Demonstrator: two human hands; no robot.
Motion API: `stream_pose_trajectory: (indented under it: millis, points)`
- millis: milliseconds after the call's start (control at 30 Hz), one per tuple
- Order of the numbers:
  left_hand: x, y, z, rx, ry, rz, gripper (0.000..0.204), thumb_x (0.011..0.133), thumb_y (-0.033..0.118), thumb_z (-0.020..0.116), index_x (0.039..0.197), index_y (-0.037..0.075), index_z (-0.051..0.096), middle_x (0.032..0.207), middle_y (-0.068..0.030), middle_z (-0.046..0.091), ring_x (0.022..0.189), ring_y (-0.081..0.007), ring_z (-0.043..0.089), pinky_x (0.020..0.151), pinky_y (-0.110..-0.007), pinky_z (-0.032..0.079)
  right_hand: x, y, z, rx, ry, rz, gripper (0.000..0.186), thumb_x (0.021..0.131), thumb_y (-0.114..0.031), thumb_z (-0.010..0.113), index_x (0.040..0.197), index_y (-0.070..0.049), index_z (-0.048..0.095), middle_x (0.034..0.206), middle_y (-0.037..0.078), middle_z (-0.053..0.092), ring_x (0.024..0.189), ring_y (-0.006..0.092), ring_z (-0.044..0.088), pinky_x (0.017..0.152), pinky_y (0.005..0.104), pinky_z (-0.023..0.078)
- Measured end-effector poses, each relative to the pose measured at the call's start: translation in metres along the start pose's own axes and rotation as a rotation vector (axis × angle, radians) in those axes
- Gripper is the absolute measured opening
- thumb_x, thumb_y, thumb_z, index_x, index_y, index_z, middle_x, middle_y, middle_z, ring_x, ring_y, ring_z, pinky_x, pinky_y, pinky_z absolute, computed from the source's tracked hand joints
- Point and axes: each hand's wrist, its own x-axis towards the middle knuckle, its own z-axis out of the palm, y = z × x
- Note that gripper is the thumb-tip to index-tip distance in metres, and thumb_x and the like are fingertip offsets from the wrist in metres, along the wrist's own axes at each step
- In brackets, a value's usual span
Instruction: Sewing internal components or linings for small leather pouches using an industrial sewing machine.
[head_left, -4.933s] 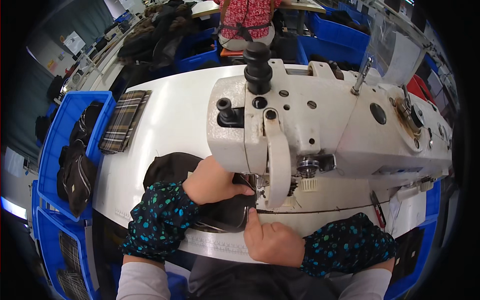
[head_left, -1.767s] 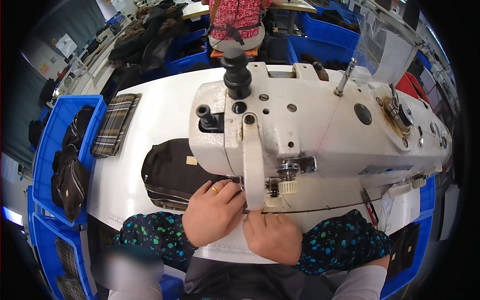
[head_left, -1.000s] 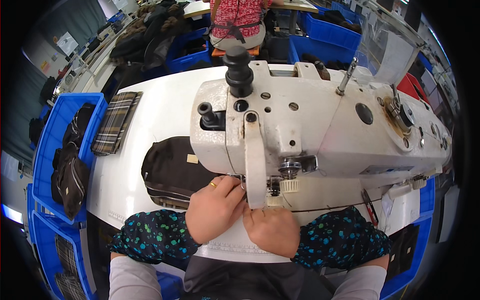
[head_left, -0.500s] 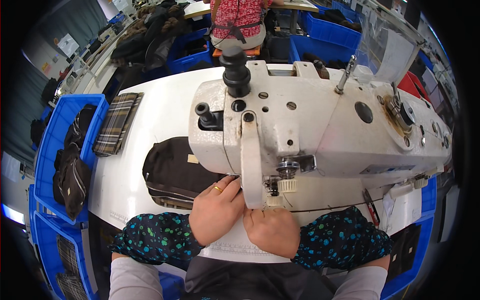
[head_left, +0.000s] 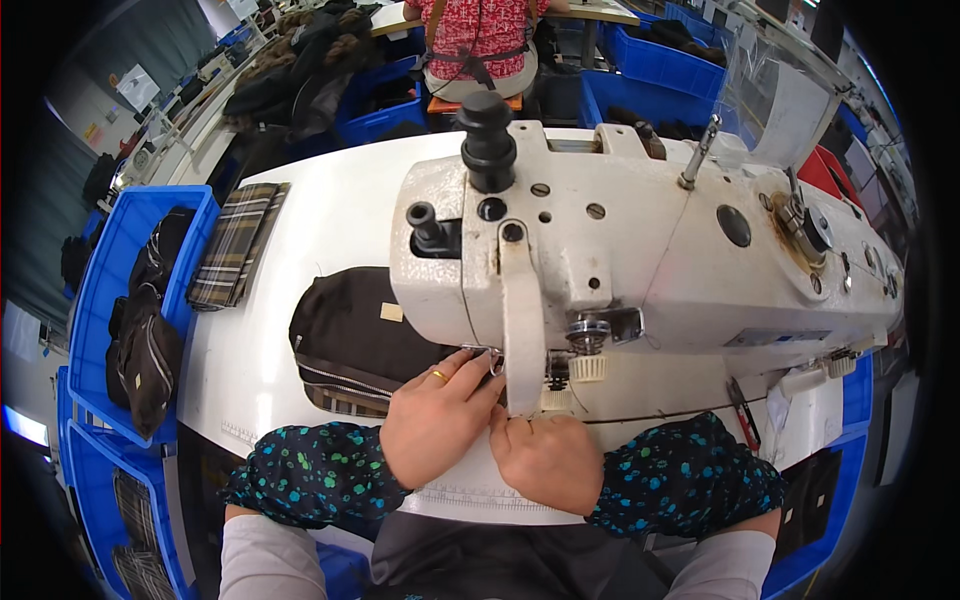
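Note:
A dark brown fabric pouch piece (head_left: 350,315) lies flat on the white table, left of and partly beneath the sewing machine head (head_left: 600,250). It carries a silver zipper (head_left: 345,377), a small cream label (head_left: 391,312) and a plaid lower edge (head_left: 345,400). My left hand (head_left: 440,425), a gold ring on one finger, rests on the piece's near right edge, fingers stretched out toward the presser foot area. Close beside it, my right hand (head_left: 548,460) has its fingers curled in below the machine's white lever (head_left: 525,330). What those fingers grip is hidden, as is the needle.
Folded plaid cloth (head_left: 235,245) lies at the table's left edge, beside a blue bin (head_left: 90,340) holding dark pouches (head_left: 150,360). A red-and-black cutter (head_left: 743,412) lies right of my right hand. A printed ruler (head_left: 480,497) edges the table. Another person (head_left: 475,45) sits beyond.
The machine head appears slightly farther right in the picture. The pouch piece and my left fingertips have shifted a little to the right. My right hand stays nearly in place.

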Motion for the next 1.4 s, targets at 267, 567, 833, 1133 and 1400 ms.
stream_pose_trajectory:
  millis: [267, 567, 833, 1133, 1400]
  points:
    - [0.001, 0.001, -0.003, -0.003, -0.032, -0.025, 0.039, 0.076, 0.015, 0.067, 0.115, 0.008, 0.068, 0.121, -0.0086, 0.065, 0.110, -0.0267, 0.065, 0.083, -0.034, 0.058, 0.002, 0.002, 0.006, 0.042, 0.119, 0.003, 0.008, 0.072, -0.010, 0.063, 0.071, -0.002, 0.063, 0.058, 0.002, 0.050, 0.048, 0.0122, 0.056, 0.040, 0.0277, 0.041]
    - [0.005, 0.001, -0.004, -0.028, 0.014, 0.008, 0.033, 0.072, 0.008, 0.074, 0.105, 0.002, 0.071, 0.115, -0.0145, 0.064, 0.102, -0.0328, 0.068, 0.074, -0.040, 0.057, 0.001, 0.001, -0.002, 0.055, 0.037, 0.014, 0.022, 0.075, -0.010, 0.064, 0.091, 0.003, 0.069, 0.061, 0.000, 0.052, 0.051, 0.0123, 0.056, 0.044, 0.0273, 0.041]
    - [0.001, 0.001, 0.001, -0.021, -0.009, 0.002, 0.035, 0.073, 0.010, 0.072, 0.107, 0.004, 0.071, 0.113, -0.0111, 0.064, 0.111, -0.0328, 0.065, 0.079, -0.041, 0.057, 0.001, 0.000, 0.000, 0.080, 0.009, 0.009, 0.021, 0.073, -0.011, 0.063, 0.089, 0.002, 0.068, 0.061, 0.002, 0.051, 0.051, 0.0137, 0.056, 0.045, 0.0280, 0.042]
    - [0.003, 0.004, -0.001, 0.069, 0.005, 0.032, 0.028, 0.073, 0.017, 0.065, 0.099, 0.008, 0.069, 0.113, -0.0057, 0.063, 0.113, -0.0243, 0.063, 0.084, -0.033, 0.056, 0.002, 0.002, 0.005, 0.061, 0.086, -0.016, 0.012, 0.072, -0.011, 0.062, 0.074, 0.000, 0.064, 0.059, 0.003, 0.051, 0.048, 0.0130, 0.056, 0.039, 0.0278, 0.040]
    - [0.008, -0.009, 0.003, 0.027, -0.001, 0.044, 0.023, 0.073, 0.018, 0.066, 0.094, 0.010, 0.068, 0.099, -0.0038, 0.059, 0.097, -0.0226, 0.061, 0.084, -0.035, 0.053, 0.008, 0.008, 0.004, 0.048, 0.091, 0.042, 0.019, 0.075, -0.011, 0.061, 0.088, 0.001, 0.069, 0.060, 0.001, 0.055, 0.048, 0.0132, 0.057, 0.040, 0.0305, 0.042]
